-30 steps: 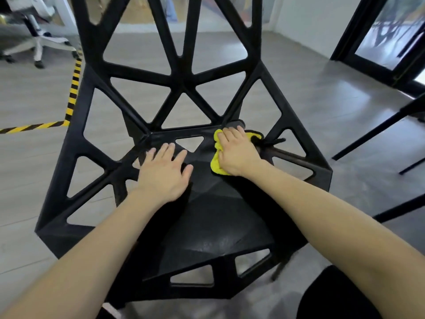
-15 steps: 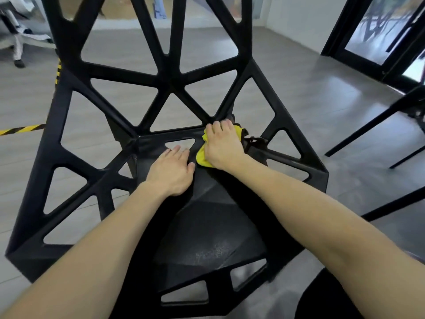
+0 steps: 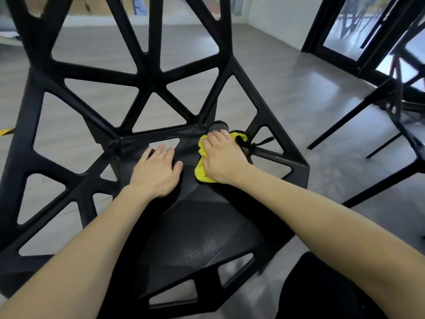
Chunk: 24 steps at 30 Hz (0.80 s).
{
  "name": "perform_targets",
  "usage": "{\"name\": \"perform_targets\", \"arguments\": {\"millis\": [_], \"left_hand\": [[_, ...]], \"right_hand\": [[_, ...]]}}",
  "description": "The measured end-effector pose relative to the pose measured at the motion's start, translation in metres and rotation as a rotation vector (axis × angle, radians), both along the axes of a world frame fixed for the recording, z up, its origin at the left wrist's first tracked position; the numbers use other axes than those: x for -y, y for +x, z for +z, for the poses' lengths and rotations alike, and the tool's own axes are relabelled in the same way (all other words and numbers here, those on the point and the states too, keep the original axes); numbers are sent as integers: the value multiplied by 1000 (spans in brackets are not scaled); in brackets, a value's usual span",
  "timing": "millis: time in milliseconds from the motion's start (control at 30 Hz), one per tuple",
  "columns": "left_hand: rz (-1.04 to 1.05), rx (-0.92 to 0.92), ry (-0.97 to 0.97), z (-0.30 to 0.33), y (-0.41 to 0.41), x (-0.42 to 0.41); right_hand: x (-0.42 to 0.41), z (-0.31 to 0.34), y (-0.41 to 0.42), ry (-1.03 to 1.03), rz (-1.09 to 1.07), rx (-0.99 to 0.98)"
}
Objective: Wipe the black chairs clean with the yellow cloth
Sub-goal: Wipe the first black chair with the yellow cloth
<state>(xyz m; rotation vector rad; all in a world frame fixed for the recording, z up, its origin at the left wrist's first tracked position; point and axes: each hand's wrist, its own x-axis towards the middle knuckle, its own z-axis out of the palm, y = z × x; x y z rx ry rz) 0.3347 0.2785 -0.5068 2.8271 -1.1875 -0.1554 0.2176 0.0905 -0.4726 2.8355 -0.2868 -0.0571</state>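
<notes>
A black chair (image 3: 197, 229) with a lattice of triangular openings fills the view, its backrest rising at the top. My right hand (image 3: 222, 157) presses flat on the yellow cloth (image 3: 202, 174) at the seat's rear right corner, next to a round black leg socket (image 3: 218, 126). Most of the cloth lies hidden under the hand. My left hand (image 3: 156, 171) rests flat on the seat just left of the cloth, fingers straight and pointing at the backrest.
Another black chair (image 3: 391, 104) with thin legs stands to the right on the grey floor. Black-framed glass doors (image 3: 358, 31) line the far right wall. A dark rounded shape (image 3: 326, 288) sits at the bottom right. A bit of yellow-black floor tape (image 3: 5, 132) shows at the left edge.
My right hand and the cloth have slid slightly toward the seat's rear right corner. The view has moved closer to the chair. My left hand stays flat on the seat.
</notes>
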Motion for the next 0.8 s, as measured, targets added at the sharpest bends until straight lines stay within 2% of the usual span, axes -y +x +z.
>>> {"name": "perform_targets", "arguments": {"millis": [100,267,400,500,633,700,800], "left_hand": [[3,7,12,-1,1,0],[18,-15,-21,6,-4,5],[17,1,-39,4,-11,8],[10,2,4,0,-4,8],[14,14,33,-4,1,7],[32,22,38,-5,0,11],[10,29,45,3,-8,27]], "right_hand": [[17,24,-62,7,45,-16],[40,42,-195,-75,109,179],[36,16,-149,-22,52,305],[32,24,-108,16,31,321],[47,22,-175,-60,145,502],[46,11,-209,-34,132,594],[59,15,-200,15,75,765]]}}
